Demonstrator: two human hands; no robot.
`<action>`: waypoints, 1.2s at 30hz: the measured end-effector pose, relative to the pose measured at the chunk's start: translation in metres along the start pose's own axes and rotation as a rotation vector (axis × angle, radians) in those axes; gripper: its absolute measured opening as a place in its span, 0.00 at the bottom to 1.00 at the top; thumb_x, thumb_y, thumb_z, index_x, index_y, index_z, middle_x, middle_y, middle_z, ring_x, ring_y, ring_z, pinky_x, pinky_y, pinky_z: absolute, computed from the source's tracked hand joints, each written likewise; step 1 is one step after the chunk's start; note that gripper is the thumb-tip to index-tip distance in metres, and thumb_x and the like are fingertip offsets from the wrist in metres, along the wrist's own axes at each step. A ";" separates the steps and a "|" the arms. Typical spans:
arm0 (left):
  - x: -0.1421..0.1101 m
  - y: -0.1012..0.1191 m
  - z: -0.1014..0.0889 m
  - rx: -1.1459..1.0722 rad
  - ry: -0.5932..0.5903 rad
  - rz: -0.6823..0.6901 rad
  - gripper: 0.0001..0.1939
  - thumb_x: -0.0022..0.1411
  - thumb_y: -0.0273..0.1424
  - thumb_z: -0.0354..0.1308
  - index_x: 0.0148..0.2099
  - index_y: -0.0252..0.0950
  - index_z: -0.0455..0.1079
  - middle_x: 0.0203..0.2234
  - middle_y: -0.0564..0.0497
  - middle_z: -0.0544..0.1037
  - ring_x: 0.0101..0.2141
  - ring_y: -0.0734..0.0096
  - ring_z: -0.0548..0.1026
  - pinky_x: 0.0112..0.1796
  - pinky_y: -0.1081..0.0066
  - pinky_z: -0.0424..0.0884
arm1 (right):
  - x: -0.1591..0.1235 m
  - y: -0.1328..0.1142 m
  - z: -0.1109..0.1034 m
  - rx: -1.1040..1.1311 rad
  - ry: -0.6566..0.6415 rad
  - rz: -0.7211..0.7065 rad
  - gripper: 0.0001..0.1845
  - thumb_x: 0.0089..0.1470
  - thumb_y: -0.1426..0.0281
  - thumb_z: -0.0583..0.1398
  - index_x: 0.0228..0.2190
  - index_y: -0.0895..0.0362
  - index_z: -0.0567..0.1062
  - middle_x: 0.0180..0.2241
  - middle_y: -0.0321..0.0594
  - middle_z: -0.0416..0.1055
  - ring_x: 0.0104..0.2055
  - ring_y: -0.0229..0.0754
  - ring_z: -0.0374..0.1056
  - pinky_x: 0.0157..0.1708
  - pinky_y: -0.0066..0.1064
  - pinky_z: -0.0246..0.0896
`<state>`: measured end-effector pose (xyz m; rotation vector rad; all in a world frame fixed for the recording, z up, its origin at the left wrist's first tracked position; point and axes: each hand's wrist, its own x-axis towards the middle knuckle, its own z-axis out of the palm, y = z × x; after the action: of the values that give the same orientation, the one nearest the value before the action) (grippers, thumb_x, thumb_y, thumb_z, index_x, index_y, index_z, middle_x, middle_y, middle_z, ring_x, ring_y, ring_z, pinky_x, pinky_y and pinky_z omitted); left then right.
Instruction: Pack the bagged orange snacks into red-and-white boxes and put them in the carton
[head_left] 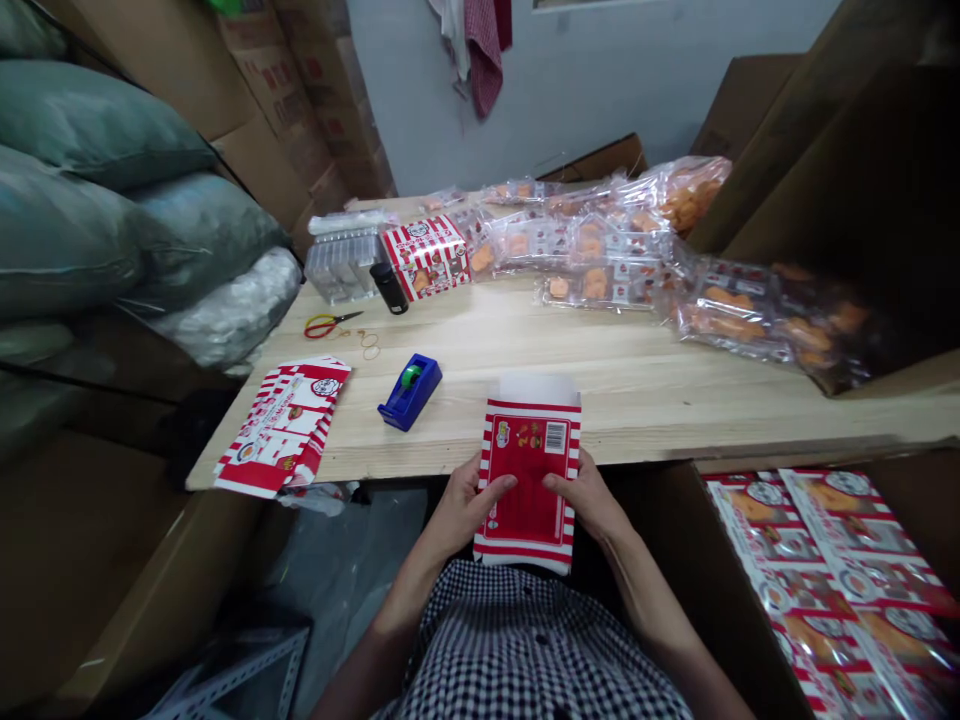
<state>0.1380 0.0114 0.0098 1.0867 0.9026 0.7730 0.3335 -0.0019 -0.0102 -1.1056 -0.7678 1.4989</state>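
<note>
A red and white striped cardboard box (529,500) is held upright at the table's front edge, its barcode side facing me and a pale flap standing up at the top. My left hand (469,505) grips its left side, thumb lying on the front panel. On the right side my right hand (589,500) holds it the same way. Both hands' other fingers are mostly hidden behind the box. A blue tape dispenser (411,392) with green tape sits to the left of the box on the wooden table (637,400).
Flat printed cartons (285,425) lie at the table's left. Behind them are scissors (330,322), a black bottle (388,288), a striped box (426,257) and clear plastic trays (343,265). Bagged orange items (592,245) line the back. A carton of packed boxes (832,570) stands lower right.
</note>
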 end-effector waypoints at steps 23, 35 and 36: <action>0.016 -0.007 -0.019 0.225 0.225 0.213 0.16 0.67 0.42 0.55 0.38 0.34 0.75 0.32 0.49 0.76 0.34 0.67 0.72 0.36 0.72 0.68 | -0.027 0.027 -0.002 -0.100 -0.089 0.178 0.26 0.41 0.63 0.74 0.43 0.54 0.78 0.42 0.44 0.81 0.44 0.52 0.78 0.46 0.43 0.73; 0.015 -0.015 -0.023 0.231 0.222 0.150 0.20 0.67 0.45 0.53 0.33 0.34 0.72 0.27 0.52 0.72 0.29 0.71 0.67 0.33 0.73 0.64 | -0.012 0.001 -0.006 -0.165 -0.007 -0.141 0.25 0.57 0.58 0.64 0.54 0.52 0.73 0.48 0.42 0.76 0.50 0.48 0.73 0.52 0.42 0.68; 0.015 -0.014 -0.021 0.229 0.219 0.163 0.19 0.68 0.44 0.53 0.35 0.34 0.72 0.29 0.51 0.73 0.30 0.70 0.68 0.34 0.73 0.65 | -0.011 0.000 -0.007 -0.168 -0.009 -0.127 0.24 0.57 0.58 0.64 0.53 0.52 0.74 0.46 0.42 0.77 0.48 0.47 0.74 0.50 0.40 0.68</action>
<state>0.1272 0.0282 -0.0112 1.3062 1.1178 0.9542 0.3398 -0.0133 -0.0101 -1.1527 -0.9668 1.3519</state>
